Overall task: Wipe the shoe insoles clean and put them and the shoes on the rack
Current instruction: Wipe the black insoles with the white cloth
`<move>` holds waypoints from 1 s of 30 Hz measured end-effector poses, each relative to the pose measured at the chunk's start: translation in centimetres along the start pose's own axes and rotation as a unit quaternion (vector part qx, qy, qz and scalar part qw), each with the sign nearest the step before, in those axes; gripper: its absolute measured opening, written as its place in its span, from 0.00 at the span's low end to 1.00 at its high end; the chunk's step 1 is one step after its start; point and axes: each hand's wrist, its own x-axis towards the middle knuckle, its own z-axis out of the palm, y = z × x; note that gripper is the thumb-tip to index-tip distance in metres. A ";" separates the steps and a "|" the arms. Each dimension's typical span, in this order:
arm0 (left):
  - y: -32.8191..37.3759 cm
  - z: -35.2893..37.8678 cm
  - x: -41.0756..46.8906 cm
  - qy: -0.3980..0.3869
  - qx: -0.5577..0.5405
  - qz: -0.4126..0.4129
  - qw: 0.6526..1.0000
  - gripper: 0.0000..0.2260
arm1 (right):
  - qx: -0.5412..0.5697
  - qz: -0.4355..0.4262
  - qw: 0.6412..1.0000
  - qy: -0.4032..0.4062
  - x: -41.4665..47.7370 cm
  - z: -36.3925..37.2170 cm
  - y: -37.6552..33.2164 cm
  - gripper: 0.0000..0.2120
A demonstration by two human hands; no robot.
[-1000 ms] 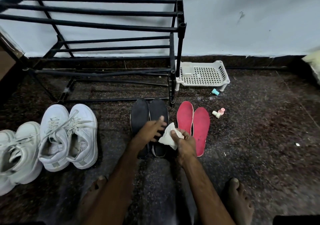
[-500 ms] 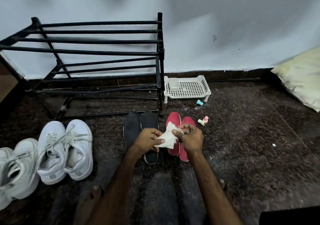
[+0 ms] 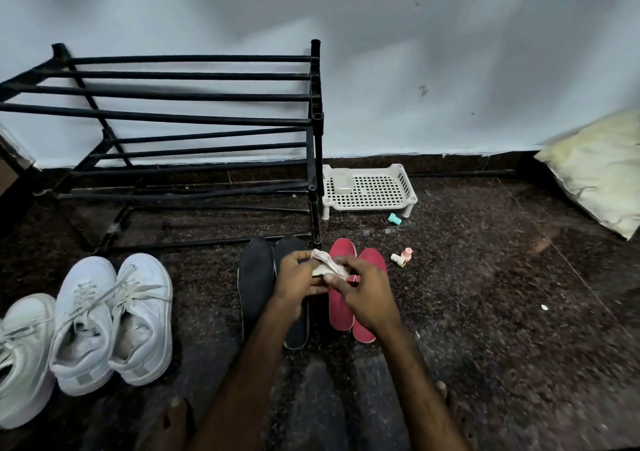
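our left hand and our right hand meet low over the dark floor, in front of the rack. the left hand curls its fingers round one side of a crumpled white cloth. the right hand pinches the other side between thumb and fingertips. we cannot tell whether the cloth touches anything below it.

two black insoles lie flat, side by side, partly hidden by our left hand and forearm. two red insoles lie just beside them on the right, partly hidden by our right hand. both pairs sit just before the rack's right front leg.

a pair of white shoes stands on the floor to the left, well apart from the insoles, and another white shoe stands just beside it. a white slotted tray stands right of the rack. a pillow lies at the far right.
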 end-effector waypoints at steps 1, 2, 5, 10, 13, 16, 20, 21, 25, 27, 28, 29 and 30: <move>0.3 0.1 0.5 -0.003 -0.008 -0.002 1.000 0.06 | -0.019 -0.013 1.000 0.004 0.4 -0.3 0.0 0.14; 0.7 0.1 1.0 -0.012 -0.007 -0.006 1.000 0.06 | -0.026 -0.022 0.999 0.019 0.9 -0.6 0.1 0.13; 1.3 0.3 2.9 -0.033 0.042 -0.014 0.998 0.10 | 0.001 0.013 0.997 0.081 3.9 -1.3 1.6 0.08; -0.8 -0.7 7.0 0.013 0.109 0.005 0.994 0.12 | 0.052 0.147 0.974 0.163 13.0 -1.6 6.2 0.06; -2.5 -0.5 7.8 0.021 0.118 0.028 0.992 0.08 | 0.020 0.196 0.963 0.185 19.6 -2.2 7.6 0.10; -4.3 -0.3 9.8 0.008 0.158 0.051 0.986 0.07 | 0.008 0.206 0.957 0.204 26.2 -1.7 8.5 0.13; -5.1 -0.6 11.8 0.007 0.179 0.056 0.982 0.05 | -0.048 0.171 0.966 0.185 31.2 -0.6 7.6 0.14; -5.0 -0.7 12.2 0.013 0.180 0.060 0.982 0.05 | -0.055 0.164 0.970 0.170 32.0 -0.4 7.5 0.13; -4.9 -0.7 13.2 0.026 0.174 0.053 0.983 0.05 | -0.082 0.159 0.977 0.114 33.3 1.0 8.8 0.13; -5.1 -0.6 13.3 0.025 0.174 0.046 0.983 0.05 | -0.095 0.162 0.978 0.092 32.7 1.7 9.4 0.13; -5.3 -0.6 13.2 0.024 0.175 0.043 0.983 0.05 | -0.102 0.162 0.978 0.088 32.2 1.9 9.8 0.14; -5.5 -0.5 13.1 0.023 0.176 0.041 0.983 0.05 | -0.103 0.164 0.977 0.089 31.6 2.0 9.9 0.14; -5.7 -0.4 12.9 0.021 0.180 0.040 0.983 0.05 | -0.098 0.164 0.977 0.095 31.0 2.1 9.9 0.16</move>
